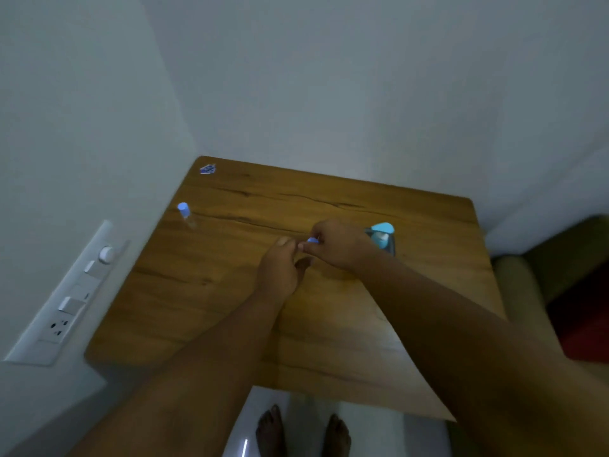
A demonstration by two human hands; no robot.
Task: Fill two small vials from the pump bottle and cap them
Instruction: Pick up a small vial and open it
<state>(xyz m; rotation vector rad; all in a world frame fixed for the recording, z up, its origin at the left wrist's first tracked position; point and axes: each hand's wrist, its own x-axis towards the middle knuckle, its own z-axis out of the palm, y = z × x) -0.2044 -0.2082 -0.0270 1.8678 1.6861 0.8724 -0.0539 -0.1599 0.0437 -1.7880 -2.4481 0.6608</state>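
Over the middle of the wooden table [230,308], my left hand [280,272] and my right hand [336,245] meet. Between my right fingertips sits a small blue cap [312,240], right above my left hand, which is closed around a vial that its fingers hide. A second small clear vial [185,212] with a blue cap stands alone near the table's left edge. The pump bottle [382,235], with a light blue head, stands just behind my right wrist and is partly hidden by it.
A small blue scrap [207,168] lies at the table's far left corner. A white switch and socket panel [69,298] is on the wall at left. An olive and red seat [566,291] is to the right. Bare feet [303,430] show below the table's near edge.
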